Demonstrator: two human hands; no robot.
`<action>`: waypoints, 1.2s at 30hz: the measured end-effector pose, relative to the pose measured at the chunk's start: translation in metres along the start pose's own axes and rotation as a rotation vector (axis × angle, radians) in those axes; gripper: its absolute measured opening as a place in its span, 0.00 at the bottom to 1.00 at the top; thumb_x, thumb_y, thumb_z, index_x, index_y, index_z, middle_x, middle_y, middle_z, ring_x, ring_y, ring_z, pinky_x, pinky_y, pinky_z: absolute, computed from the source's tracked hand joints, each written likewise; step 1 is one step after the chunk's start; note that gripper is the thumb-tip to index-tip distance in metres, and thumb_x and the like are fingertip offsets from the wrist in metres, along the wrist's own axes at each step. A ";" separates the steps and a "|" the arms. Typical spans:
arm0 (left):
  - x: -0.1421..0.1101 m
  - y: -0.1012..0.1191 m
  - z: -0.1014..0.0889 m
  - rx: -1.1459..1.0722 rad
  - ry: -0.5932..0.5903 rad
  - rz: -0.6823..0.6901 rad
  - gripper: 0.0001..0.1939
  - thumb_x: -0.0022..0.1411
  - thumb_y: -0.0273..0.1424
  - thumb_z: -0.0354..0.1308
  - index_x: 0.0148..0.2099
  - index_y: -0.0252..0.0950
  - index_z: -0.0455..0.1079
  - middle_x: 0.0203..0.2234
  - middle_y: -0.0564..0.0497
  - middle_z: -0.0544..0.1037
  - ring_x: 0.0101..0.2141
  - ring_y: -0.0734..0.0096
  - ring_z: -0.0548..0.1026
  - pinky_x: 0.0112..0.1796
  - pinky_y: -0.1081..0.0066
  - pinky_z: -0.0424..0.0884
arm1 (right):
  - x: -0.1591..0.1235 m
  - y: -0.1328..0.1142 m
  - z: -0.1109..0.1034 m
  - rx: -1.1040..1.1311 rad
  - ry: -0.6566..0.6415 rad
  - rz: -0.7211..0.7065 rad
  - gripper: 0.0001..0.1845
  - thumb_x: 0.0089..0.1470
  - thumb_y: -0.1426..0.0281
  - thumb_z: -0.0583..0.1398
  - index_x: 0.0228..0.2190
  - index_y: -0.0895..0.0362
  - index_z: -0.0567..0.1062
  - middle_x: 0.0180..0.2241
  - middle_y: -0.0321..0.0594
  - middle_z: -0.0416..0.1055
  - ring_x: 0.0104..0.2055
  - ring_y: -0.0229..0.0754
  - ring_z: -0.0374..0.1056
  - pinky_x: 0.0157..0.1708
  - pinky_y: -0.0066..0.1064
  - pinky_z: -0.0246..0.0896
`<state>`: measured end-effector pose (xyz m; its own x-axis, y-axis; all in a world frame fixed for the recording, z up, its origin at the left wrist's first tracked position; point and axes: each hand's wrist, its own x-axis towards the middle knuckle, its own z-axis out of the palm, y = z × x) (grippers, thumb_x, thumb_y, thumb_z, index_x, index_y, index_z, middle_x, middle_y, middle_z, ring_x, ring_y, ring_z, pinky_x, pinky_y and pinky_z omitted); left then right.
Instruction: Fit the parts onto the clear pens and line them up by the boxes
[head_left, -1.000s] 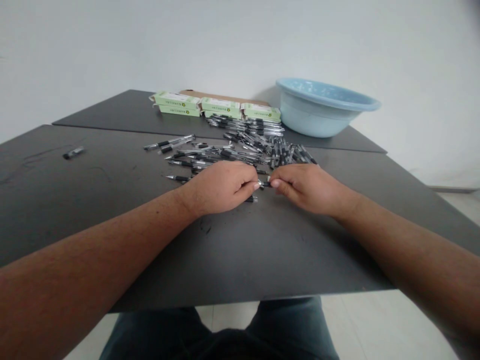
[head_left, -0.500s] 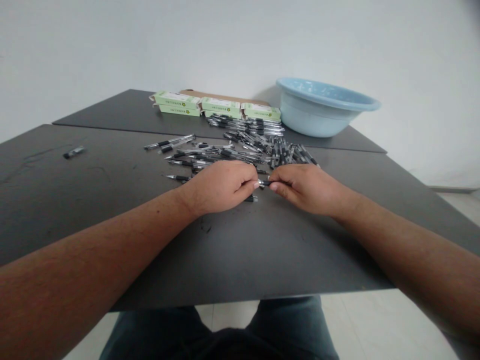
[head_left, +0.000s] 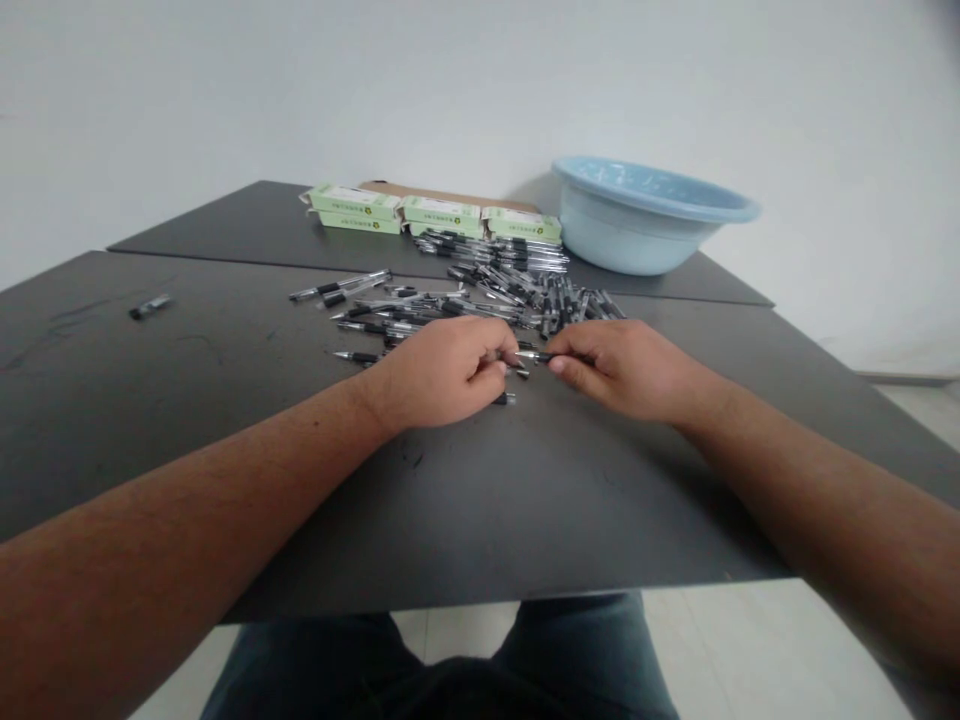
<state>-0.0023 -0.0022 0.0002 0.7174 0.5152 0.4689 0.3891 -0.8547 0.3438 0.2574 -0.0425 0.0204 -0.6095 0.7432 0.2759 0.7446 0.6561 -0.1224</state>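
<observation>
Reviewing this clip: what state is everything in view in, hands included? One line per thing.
Slim black-gripped pen with silver tip: uncapped, tip toward the left hand.
Right hand: closed on that pen.
Left hand: fingers curled; what it holds, if anything, is hidden.
Black-and-clear plastic pens: lying loose, some uncapped.
Light-green cardboard boxes: in a row, left ones stacked, an end flap open.
Light-blue round plastic basin: upright, inside bottom hidden.

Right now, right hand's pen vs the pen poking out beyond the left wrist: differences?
The held pen is in the right hand, the lying pen on the table. The right hand hides the held pen's rear; the left hand, the lying pen's. Both tips point left.
</observation>
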 end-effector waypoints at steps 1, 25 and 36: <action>0.000 0.000 0.000 -0.025 0.016 0.005 0.11 0.63 0.24 0.53 0.43 0.35 0.76 0.34 0.49 0.81 0.36 0.65 0.78 0.40 0.66 0.72 | 0.000 0.002 -0.002 -0.007 0.017 0.011 0.13 0.68 0.64 0.56 0.41 0.55 0.80 0.34 0.42 0.81 0.35 0.45 0.74 0.36 0.33 0.61; 0.002 -0.002 0.002 0.017 -0.004 -0.172 0.13 0.72 0.35 0.59 0.55 0.40 0.79 0.45 0.52 0.86 0.46 0.66 0.84 0.48 0.69 0.74 | -0.002 0.008 -0.013 -0.062 0.071 0.048 0.14 0.66 0.64 0.58 0.41 0.57 0.81 0.32 0.41 0.80 0.34 0.44 0.73 0.34 0.32 0.59; 0.002 -0.002 0.002 0.096 -0.014 -0.114 0.16 0.72 0.34 0.59 0.58 0.38 0.79 0.47 0.49 0.86 0.47 0.63 0.83 0.52 0.66 0.75 | -0.002 0.009 -0.014 -0.079 0.058 0.064 0.14 0.65 0.63 0.57 0.41 0.56 0.81 0.32 0.40 0.79 0.33 0.43 0.72 0.33 0.32 0.58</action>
<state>-0.0006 0.0007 -0.0012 0.6736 0.6087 0.4193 0.5214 -0.7934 0.3141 0.2695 -0.0401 0.0320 -0.5451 0.7727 0.3251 0.8019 0.5937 -0.0666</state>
